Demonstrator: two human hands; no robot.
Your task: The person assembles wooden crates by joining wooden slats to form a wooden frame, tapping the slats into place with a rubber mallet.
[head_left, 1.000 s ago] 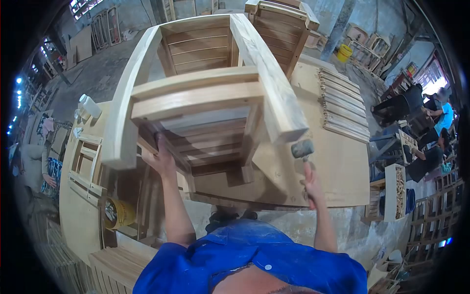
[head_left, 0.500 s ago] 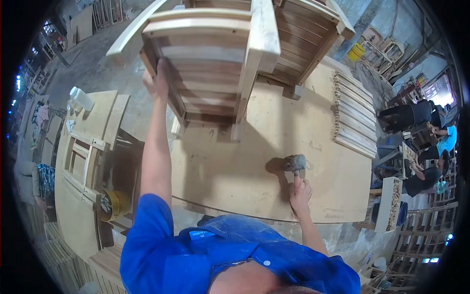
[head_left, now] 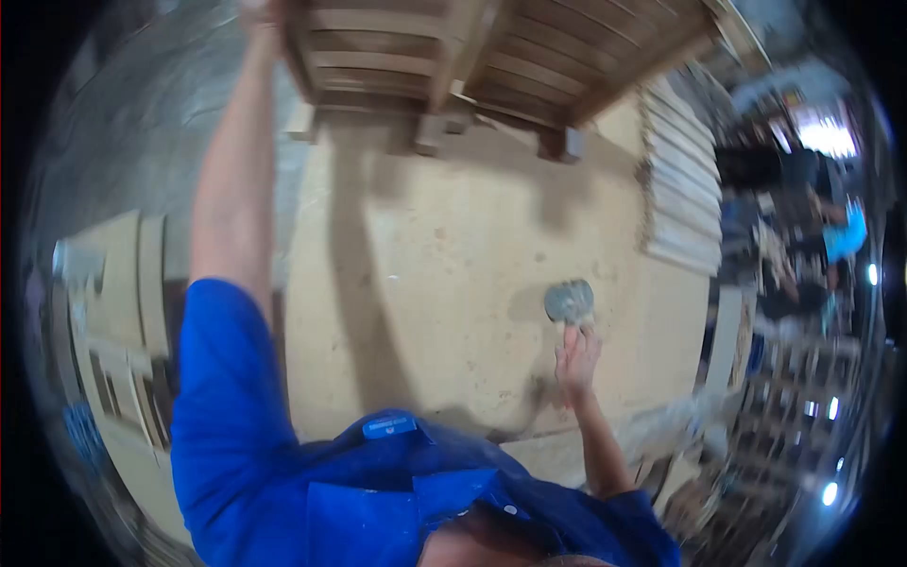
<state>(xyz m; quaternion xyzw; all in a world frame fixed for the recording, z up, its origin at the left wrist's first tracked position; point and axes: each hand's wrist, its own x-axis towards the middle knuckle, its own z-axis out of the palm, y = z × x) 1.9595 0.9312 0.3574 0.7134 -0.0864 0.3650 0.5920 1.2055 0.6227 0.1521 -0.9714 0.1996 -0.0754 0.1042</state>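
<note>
My right hand (head_left: pixel 575 367) is closed around the handle of a mallet with a rounded grey-green head (head_left: pixel 569 302), held over the tabletop. At the top left edge, my left hand (head_left: pixel 262 13) grips the side of a slatted wooden chair (head_left: pixel 373 61); motion blur and the frame edge hide part of its fingers. Beside it, a second slatted wooden piece (head_left: pixel 557 57) leans at an angle. The feet of both rest at the far side of the plywood-topped table (head_left: pixel 453 283).
A row of wooden strips (head_left: pixel 682 180) lies at the table's right. Off to the left is a lower bench (head_left: pixel 109 283) with a small wooden frame. People (head_left: pixel 803 217) are at work on the far right, near stacked wooden racks (head_left: pixel 789 397).
The view has tilted and shifted, so the chair sits higher in the picture. My left arm reaches further up and outward, still at the chair's side. The mallet stays in my right hand.
</note>
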